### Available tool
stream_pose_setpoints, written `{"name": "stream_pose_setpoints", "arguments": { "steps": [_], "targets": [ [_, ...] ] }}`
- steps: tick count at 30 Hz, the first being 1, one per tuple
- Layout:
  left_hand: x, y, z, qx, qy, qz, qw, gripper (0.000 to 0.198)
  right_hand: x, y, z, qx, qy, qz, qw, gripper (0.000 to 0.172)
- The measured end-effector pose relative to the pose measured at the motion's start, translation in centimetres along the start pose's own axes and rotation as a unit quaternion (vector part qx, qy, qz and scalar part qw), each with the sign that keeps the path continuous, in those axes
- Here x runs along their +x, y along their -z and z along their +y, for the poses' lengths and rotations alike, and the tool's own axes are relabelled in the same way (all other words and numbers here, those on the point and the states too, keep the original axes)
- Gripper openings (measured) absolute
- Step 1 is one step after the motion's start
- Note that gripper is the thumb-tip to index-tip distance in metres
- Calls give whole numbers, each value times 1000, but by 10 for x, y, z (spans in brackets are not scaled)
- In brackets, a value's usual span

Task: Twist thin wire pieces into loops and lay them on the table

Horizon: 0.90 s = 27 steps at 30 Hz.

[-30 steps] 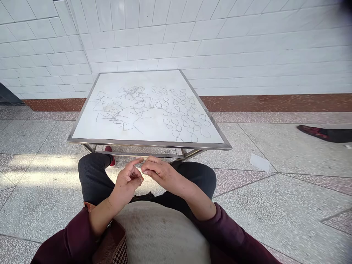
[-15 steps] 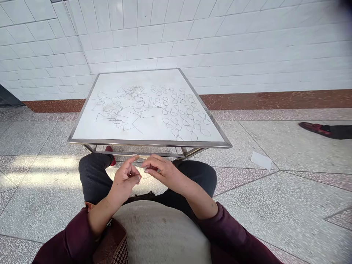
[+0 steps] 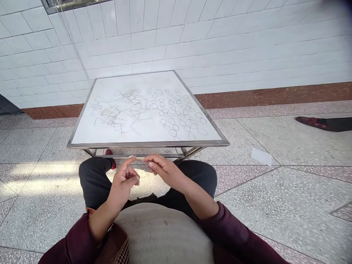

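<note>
My left hand (image 3: 124, 180) is held over my lap, its thumb pressed against a finger and its index finger stretched forward. Pinched in it is a thin wire (image 3: 145, 175), which bends out in a fine curve between the hands. Just to the right, my right hand (image 3: 164, 171) has its thumb and fingertips close together near the left index fingertip, where the wire seems to run. That grip is too fine to make out fully. Beyond both hands, a white table (image 3: 123, 138) carries loose bent wires (image 3: 115, 117) on its left and several figure-eight wire loops (image 3: 189, 128) on its right.
The table has a metal frame and stands before a white tiled wall (image 3: 233, 55). On the speckled floor to the right lies a white sheet (image 3: 261, 156). Farther right is another person's dark red shoe (image 3: 313, 123). My knees (image 3: 196, 178) flank the hands.
My right hand's fingers have moved up and slightly right, away from the left thumb. The left hand stays nearly in place. The view has shifted slightly.
</note>
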<state>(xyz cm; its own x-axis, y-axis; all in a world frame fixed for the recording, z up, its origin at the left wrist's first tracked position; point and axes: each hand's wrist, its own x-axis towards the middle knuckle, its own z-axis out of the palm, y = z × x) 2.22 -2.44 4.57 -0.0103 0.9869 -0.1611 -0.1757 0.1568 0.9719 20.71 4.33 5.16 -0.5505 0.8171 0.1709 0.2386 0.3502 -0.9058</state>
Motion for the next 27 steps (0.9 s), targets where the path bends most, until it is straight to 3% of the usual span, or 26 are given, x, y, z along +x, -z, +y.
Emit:
{"name": "stream_pose_setpoints", "arguments": {
  "steps": [7, 14, 16, 21, 27],
  "targets": [
    [0, -1, 1, -8, -4, 15, 1000, 56, 2, -10, 1, -2, -27, 17, 999, 13],
    [1, -3, -3, -15, -17, 32, 999, 52, 3, -21, 8, -34, 41, 61, 997, 21],
    [2, -3, -3, -28, -17, 41, 999, 52, 2, -21, 9, -26, 31, 59, 997, 22],
    [3, -2, 3, -91, -13, 84, 992, 54, 2, -20, 9, 151, -60, 13, 987, 27],
    [3, -6, 8, -149, 13, 100, 984, 56, 5, -35, 9, 289, -50, 12, 956, 29]
  ]
}}
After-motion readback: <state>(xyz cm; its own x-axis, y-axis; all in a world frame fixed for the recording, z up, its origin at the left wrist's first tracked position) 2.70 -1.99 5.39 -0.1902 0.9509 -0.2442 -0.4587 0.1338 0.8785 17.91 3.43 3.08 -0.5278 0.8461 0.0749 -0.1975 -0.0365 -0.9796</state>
